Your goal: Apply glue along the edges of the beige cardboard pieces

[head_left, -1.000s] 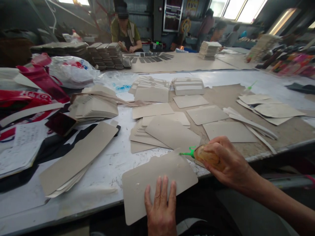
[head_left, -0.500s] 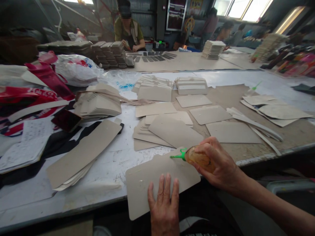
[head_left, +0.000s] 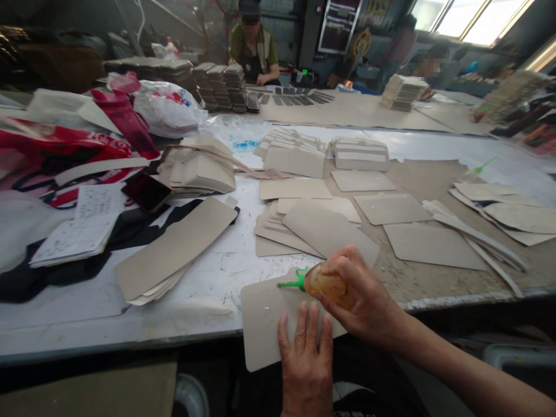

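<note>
A grey cardboard panel (head_left: 263, 324) with rounded corners lies at the table's near edge, hanging partly over it. My left hand (head_left: 307, 353) rests flat on the panel's near side, fingers stretched out. My right hand (head_left: 356, 295) is wrapped round a small amber glue bottle (head_left: 326, 285). The bottle's green nozzle (head_left: 292, 284) points left and sits just over the panel's far edge. Small pale dots show on the panel's surface.
Similar grey panels (head_left: 317, 229) lie in loose piles across the white table (head_left: 208, 272), with a tied bundle (head_left: 197, 168) and long strips (head_left: 174, 249) on the left. Red and white bags (head_left: 65, 150) crowd the far left. Other people (head_left: 254, 43) sit at a far table.
My right hand has carried the glue bottle leftward along the panel's far edge. My left hand stays flat on the panel. The view has shifted left.
</note>
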Demonstrator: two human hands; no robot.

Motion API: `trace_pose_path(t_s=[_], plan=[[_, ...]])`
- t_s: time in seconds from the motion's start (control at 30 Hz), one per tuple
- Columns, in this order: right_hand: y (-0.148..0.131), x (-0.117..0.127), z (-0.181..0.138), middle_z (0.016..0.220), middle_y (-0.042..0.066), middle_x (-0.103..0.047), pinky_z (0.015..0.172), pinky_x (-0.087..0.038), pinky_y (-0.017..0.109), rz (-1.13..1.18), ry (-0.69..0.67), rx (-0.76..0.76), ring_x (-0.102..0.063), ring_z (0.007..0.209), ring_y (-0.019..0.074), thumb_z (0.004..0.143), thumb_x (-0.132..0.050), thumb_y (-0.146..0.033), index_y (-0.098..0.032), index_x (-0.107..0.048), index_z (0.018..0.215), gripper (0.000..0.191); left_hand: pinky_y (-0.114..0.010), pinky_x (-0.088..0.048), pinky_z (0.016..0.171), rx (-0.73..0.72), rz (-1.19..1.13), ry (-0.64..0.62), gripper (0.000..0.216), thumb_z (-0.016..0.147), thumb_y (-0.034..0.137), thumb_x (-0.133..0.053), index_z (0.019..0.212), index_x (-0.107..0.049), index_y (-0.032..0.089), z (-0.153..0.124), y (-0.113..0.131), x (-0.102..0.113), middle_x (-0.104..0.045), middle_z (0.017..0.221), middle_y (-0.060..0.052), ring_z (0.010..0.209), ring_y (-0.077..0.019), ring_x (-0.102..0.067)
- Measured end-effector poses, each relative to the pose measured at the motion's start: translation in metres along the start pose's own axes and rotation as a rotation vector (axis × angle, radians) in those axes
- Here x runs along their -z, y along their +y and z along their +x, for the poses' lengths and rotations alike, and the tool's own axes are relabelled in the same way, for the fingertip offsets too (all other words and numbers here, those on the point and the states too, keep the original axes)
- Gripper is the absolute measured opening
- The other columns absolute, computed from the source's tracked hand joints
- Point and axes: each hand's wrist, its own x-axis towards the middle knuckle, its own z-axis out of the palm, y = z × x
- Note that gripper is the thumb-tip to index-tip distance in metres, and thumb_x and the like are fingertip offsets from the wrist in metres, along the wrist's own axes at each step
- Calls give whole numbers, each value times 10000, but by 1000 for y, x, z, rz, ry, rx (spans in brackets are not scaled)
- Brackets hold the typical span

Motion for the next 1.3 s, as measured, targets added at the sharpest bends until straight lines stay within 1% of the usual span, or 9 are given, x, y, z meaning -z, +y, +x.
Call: trace_pose_path(t_s=[0.13,0.27,0.37,0.5,0.7,0.97,1.07,1.23,1.3], plan=[[-2,-6,6,937,42,-493,746,-507,338,100,38,-38,-529,864,190,857,-625,-175,-240,-497,1019,216,-529,-134,1203,51,-6,32,352,982,176,-351,1158,-656,162,2,2,0,-633,1298,-93,1336,-226,-466],[7,7,4,941,41,-493,730,-502,347,43,96,-91,-541,846,196,859,-647,-231,-245,-507,1005,203,-533,-164,1195,5,25,23,343,964,158,-388,1197,-639,156,4,2,3,-619,1314,-110,1321,-242,-484],[11,15,1,929,45,-504,718,-504,359,-12,69,-101,-552,837,208,851,-656,-243,-238,-514,1000,206,-538,-189,1186,31,23,40,335,963,164,-395,1180,-649,168,4,3,1,-622,1310,-109,1314,-246,-492],[10,16,0,911,47,-521,721,-509,353,-53,30,-41,-556,825,205,844,-652,-232,-229,-527,978,183,-539,-198,1182,62,21,91,356,972,155,-351,1129,-670,169,6,4,-1,-649,1270,-105,1281,-235,-526],[5,22,3,893,56,-540,713,-522,359,-116,13,-12,-562,821,216,829,-648,-215,-226,-538,937,154,-535,-162,1195,7,54,18,337,960,167,-398,1195,-640,173,5,1,5,-624,1308,-102,1289,-239,-518],[-3,6,6,900,51,-543,738,-530,343,-25,-11,2,-568,850,199,843,-627,-172,-223,-549,953,144,-494,-246,1180,9,46,55,343,934,107,-402,1170,-645,164,2,0,0,-646,1276,-98,1304,-233,-504],[4,15,3,888,49,-540,713,-527,336,-71,6,-1,-574,821,204,835,-632,-197,-220,-555,934,127,-468,-298,1160,16,43,60,348,948,128,-383,1171,-647,175,4,0,1,-649,1270,-97,1276,-226,-531],[24,43,-14,883,49,-541,712,-525,356,-157,14,-29,-576,809,213,835,-666,-254,-225,-584,925,125,-446,-327,1139,6,51,58,327,941,129,-416,1163,-651,180,6,-2,0,-658,1256,-87,1244,-225,-554],[28,42,-19,876,48,-555,689,-530,354,-106,37,-14,-577,790,209,837,-690,-315,-223,-612,921,147,-444,-343,1121,14,92,63,302,939,142,-432,1123,-667,189,8,1,6,-673,1225,-79,1226,-225,-564]])
